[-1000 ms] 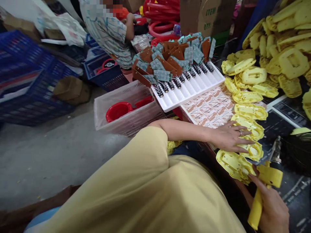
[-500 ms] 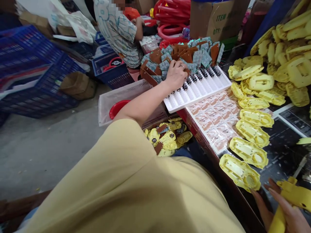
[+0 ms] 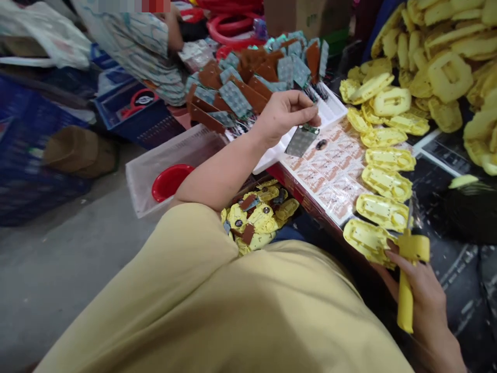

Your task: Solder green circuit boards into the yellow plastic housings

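My left hand (image 3: 289, 116) pinches a circuit board (image 3: 302, 141) by its edge, above the front of the white ridged tray (image 3: 330, 111). A small round black part (image 3: 321, 144) is beside the board. My right hand (image 3: 421, 290) is wrapped round a yellow pistol-shaped tool (image 3: 406, 305) with a thin tip pointing away from me. Its fingers also reach the nearest yellow plastic shell (image 3: 365, 239), the closest of several lying hollow side up in a row. Many more circuit boards (image 3: 236, 98), brown and grey-blue, stand crowded on the tray behind my left hand.
Yellow shells (image 3: 450, 77) are heaped at the back right. Below my left arm lie assembled yellow pieces (image 3: 258, 212). A pale crate (image 3: 135, 199) with a red ring-shaped part (image 3: 171, 181) stands to the left. A co-worker (image 3: 151, 62) sits beyond a blue basket (image 3: 124, 122).
My left hand has lifted a circuit board from the tray and brought it toward me and right. My right hand has moved the yellow tool up and left, to the nearest shell. The view has shifted right.
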Available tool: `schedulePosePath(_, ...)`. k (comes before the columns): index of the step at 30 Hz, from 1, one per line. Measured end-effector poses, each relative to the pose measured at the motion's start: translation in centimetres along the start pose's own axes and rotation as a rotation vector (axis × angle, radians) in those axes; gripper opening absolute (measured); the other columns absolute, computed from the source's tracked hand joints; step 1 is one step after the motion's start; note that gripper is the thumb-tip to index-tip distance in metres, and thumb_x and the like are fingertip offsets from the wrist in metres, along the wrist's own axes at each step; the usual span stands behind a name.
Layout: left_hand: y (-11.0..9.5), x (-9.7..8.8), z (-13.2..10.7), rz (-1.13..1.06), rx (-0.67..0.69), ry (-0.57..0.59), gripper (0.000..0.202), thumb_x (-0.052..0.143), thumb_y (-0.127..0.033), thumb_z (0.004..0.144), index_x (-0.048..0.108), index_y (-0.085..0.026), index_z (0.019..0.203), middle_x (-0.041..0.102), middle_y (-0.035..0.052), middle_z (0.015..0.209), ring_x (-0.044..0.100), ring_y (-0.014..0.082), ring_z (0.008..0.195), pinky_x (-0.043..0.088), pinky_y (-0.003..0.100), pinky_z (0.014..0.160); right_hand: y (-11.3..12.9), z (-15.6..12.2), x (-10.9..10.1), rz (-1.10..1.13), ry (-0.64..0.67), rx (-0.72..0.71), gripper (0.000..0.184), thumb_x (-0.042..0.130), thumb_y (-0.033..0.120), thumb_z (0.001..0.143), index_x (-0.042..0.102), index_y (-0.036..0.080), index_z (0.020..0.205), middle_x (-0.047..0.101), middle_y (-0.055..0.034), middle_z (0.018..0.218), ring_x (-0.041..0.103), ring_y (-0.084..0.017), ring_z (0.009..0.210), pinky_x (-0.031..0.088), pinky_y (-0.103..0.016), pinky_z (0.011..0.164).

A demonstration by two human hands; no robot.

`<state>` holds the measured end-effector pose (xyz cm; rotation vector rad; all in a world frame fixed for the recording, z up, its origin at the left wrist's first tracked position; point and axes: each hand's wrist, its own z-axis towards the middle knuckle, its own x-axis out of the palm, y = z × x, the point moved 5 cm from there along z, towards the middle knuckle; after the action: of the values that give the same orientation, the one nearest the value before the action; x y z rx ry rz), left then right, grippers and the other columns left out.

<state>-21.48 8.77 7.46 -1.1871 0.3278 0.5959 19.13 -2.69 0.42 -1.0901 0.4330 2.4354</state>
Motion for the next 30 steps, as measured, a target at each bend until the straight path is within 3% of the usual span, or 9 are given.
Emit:
schedulePosePath(3, -1.3, 6.1, -0.3, -0.142, -0.049, 0.227, 0.051, 0.061, -0.063, 0.104, 0.072, -0.013, 0.105, 0.078, 0.005, 0.092, 0.083, 0.022, 0.092, 0.067, 0.042, 0.083, 0.5, 0.3, 0.6, -0.021, 0.012, 0.027, 0.046, 0.077, 0.013, 0.096, 0.065, 0.026, 0.139, 0.082, -0.0036, 0.097, 0.078, -0.022, 0.074, 0.062, -0.031, 0.072)
schedulePosePath(6, -3.8, 11.6, -2.1, -0.235, 0.013, 0.457, 0.035, 0.078, -0.048, 0.095, 0.076, -0.014, 0.101, 0.078, 0.0041, 0.084, 0.079, 0.0174, 0.08, 0.064, 0.03, 0.073, 0.4, 0.0, 0.2, -0.034, -0.033, 0.106, 0.046, 0.083, 0.012, 0.09, 0.067, 0.026, 0.131, 0.082, -0.0027, 0.105, 0.081, -0.023, 0.086, 0.065, -0.032, 0.081)
schedulePosePath(10, -7.7, 15.7, -5.7, -0.098, 0.216, 0.627, 0.013, 0.075, -0.03, 0.093, 0.081, -0.018, 0.095, 0.081, 0.0023, 0.085, 0.078, 0.0163, 0.084, 0.06, 0.027, 0.077, 0.1, -1.1, -0.7, -0.035, -0.108, 0.203, 0.043, 0.086, 0.015, 0.09, 0.068, 0.024, 0.128, 0.082, -0.0056, 0.116, 0.081, -0.024, 0.094, 0.066, -0.033, 0.081)
schedulePosePath(13, -9.1, 17.3, -7.4, 0.129, 0.311, 0.652, 0.016, 0.068, -0.024, 0.095, 0.084, -0.021, 0.095, 0.084, 0.003, 0.092, 0.079, 0.0196, 0.091, 0.057, 0.03, 0.081, 0.1, -1.7, 0.1, -0.049, -0.084, 0.223, 0.033, 0.082, 0.027, 0.097, 0.07, 0.027, 0.127, 0.081, -0.0045, 0.115, 0.08, -0.023, 0.094, 0.066, -0.034, 0.082)
schedulePosePath(16, -9.2, 18.5, -8.3, 0.313, 0.334, 0.679, 0.021, 0.065, -0.024, 0.095, 0.085, -0.023, 0.099, 0.085, 0.0042, 0.096, 0.079, 0.0231, 0.095, 0.055, 0.033, 0.081, 0.3, -2.0, 1.3, -0.065, -0.105, 0.242, 0.031, 0.08, 0.029, 0.099, 0.069, 0.029, 0.128, 0.081, -0.0038, 0.109, 0.079, -0.021, 0.089, 0.063, -0.032, 0.082)
schedulePosePath(22, -8.6, 19.1, -9.0, 0.379, 0.364, 0.663, 0.024, 0.061, -0.025, 0.093, 0.085, -0.022, 0.097, 0.083, 0.0044, 0.087, 0.076, 0.022, 0.086, 0.05, 0.032, 0.074, 0.8, -0.8, 1.7, -0.085, -0.188, 0.285, 0.034, 0.082, 0.025, 0.096, 0.068, 0.024, 0.126, 0.08, -0.0055, 0.105, 0.076, -0.022, 0.086, 0.061, -0.031, 0.079)
schedulePosePath(27, -8.5, 18.9, -9.9, 0.346, 0.411, 0.646, 0.023, 0.062, -0.026, 0.093, 0.085, -0.022, 0.093, 0.081, 0.004, 0.084, 0.074, 0.0205, 0.079, 0.049, 0.032, 0.074, 1.3, -0.2, -1.4, -0.037, -0.233, 0.263, 0.025, 0.084, 0.023, 0.095, 0.071, 0.025, 0.116, 0.079, 0.0016, 0.088, 0.071, -0.015, 0.065, 0.058, -0.026, 0.066)
schedulePosePath(29, -8.6, 19.0, -10.4, 0.338, 0.448, 0.638, 0.023, 0.061, -0.024, 0.093, 0.084, -0.022, 0.094, 0.081, 0.004, 0.087, 0.074, 0.0205, 0.08, 0.048, 0.033, 0.074, 1.5, -1.5, -3.6, 0.016, -0.266, 0.28, 0.018, 0.076, 0.034, 0.103, 0.075, 0.026, 0.119, 0.078, 0.0031, 0.081, 0.07, -0.014, 0.059, 0.058, -0.026, 0.062)
schedulePosePath(30, -8.6, 19.2, -10.6, 0.337, 0.468, 0.634, 0.023, 0.061, -0.024, 0.094, 0.084, -0.021, 0.094, 0.082, 0.0043, 0.09, 0.074, 0.0207, 0.082, 0.048, 0.033, 0.075, 1.6, -2.7, -4.8, 0.015, -0.3, 0.307, 0.024, 0.07, 0.043, 0.106, 0.076, 0.027, 0.123, 0.077, 0.0023, 0.08, 0.072, -0.015, 0.061, 0.059, -0.027, 0.062)
